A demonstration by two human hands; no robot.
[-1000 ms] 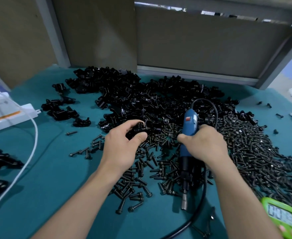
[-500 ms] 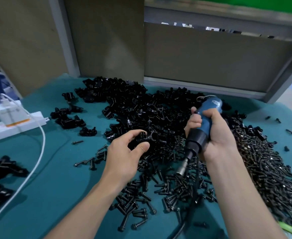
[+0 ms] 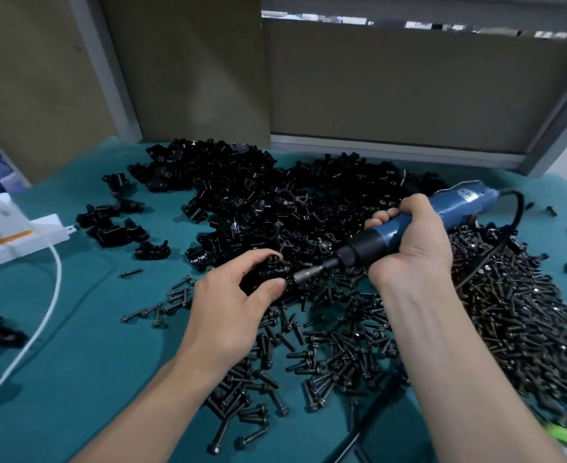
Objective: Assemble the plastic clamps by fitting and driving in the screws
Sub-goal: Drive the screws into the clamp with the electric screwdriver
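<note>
1. Gripping one clamp (image 3: pixel 268 271) between thumb and curled fingers, the left hand (image 3: pixel 232 295) held it at the near edge of the clamp pile (image 3: pixel 275 202), mid-worktop (image 3: pixel 75 379).
2. The right hand (image 3: pixel 412 242) was wrapped round the driver (image 3: pixel 459 207). Its bit pointed left and met the clamp's side, so the two hands were close but not touching. Whether a screw sat on the bit could not be told.
3. This looked like the driving step on a single clamp, with nearly all the work left. The pile was large, and the screws (image 3: pixel 509 315) lay loose in a wide heap to the right and on the near side.
4. A side group (image 3: pixel 115 225) of clamps lay apart on the left. These may have been finished ones, but the view did not settle it.
5. Bare worktop lay open at the near left.
6. A power strip (image 3: pixel 18 235) and its cable (image 3: pixel 53 285) ran along the left side.
7. The back panel (image 3: pixel 409 95) closed the far edge just behind the pile.
8. The driver's cord (image 3: pixel 518 212) looped over the screws at the right and would likely drag some if swung.
</note>
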